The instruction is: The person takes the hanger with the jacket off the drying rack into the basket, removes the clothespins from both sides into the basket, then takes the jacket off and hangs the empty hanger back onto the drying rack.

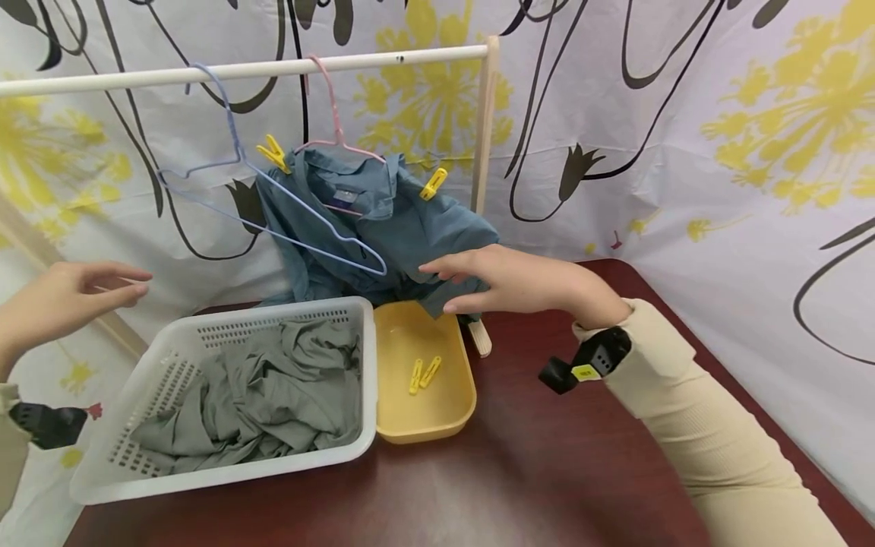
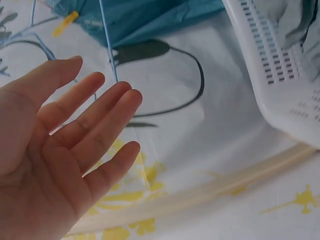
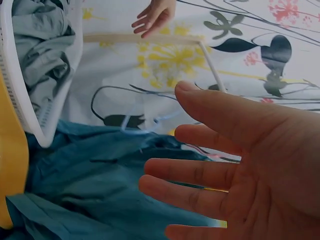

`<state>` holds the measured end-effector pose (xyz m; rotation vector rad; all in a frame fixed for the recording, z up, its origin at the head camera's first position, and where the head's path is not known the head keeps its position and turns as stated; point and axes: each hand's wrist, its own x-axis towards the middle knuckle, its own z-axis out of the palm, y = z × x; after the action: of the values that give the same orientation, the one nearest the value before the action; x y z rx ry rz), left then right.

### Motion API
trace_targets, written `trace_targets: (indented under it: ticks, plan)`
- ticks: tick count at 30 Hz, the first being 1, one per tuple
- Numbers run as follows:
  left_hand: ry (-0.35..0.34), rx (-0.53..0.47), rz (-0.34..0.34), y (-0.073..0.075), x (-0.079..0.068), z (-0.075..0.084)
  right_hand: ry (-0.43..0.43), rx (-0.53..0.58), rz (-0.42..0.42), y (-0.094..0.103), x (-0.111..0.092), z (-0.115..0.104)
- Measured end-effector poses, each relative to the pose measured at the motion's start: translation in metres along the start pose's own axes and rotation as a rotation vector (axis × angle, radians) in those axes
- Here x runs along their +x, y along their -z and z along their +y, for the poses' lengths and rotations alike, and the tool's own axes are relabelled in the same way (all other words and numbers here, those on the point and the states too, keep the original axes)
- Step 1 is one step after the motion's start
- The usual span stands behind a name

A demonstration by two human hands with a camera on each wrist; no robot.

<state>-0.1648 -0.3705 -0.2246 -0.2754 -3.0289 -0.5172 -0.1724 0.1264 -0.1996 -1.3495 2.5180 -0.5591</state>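
Observation:
My left hand [image 1: 85, 296] is raised above the left end of the white basket, its fingers relaxed and holding nothing. In the left wrist view its palm and spread fingers [image 2: 112, 125] show plainly. My right hand [image 1: 506, 279] hovers in front of the blue shirt [image 1: 410, 228], fingers extended and nothing in them. The shirt hangs on a pink hanger [image 1: 336, 114], with a yellow clothespin [image 1: 275, 153] at one shoulder and another clothespin [image 1: 434, 184] at the other. Left of it an unloaded blue hanger [image 1: 235, 137] hooks over the white rod [image 1: 273, 68].
The white basket [image 1: 225, 472] holds crumpled grey-green cloth [image 1: 266, 387]. Against its right side stands a yellow tray [image 1: 427, 434] with two yellow clothespins [image 1: 415, 376] inside. A wooden post [image 1: 485, 121] supports the rod. Dark red tabletop [image 1: 547, 456] extends to the right.

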Motion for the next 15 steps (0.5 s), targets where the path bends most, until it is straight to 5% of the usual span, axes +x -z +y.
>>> trace_targets:
  ticks: [2, 5, 9, 15]
  plan:
    - [0.041, 0.008, 0.005, 0.005, 0.002, -0.008, -0.008, -0.010, 0.016, 0.003, -0.005, -0.001]
    - [0.086, 0.029, 0.072, -0.005, 0.026, -0.086, -0.012, -0.027, 0.044, 0.008, -0.011, -0.001]
    - [0.102, -0.063, 0.178, -0.013, 0.050, -0.177, -0.027, -0.042, 0.067, 0.015, -0.016, -0.002]
    - [0.173, -0.279, 0.294, 0.000, 0.016, -0.126, -0.052, -0.073, 0.105, 0.025, -0.025, -0.004]
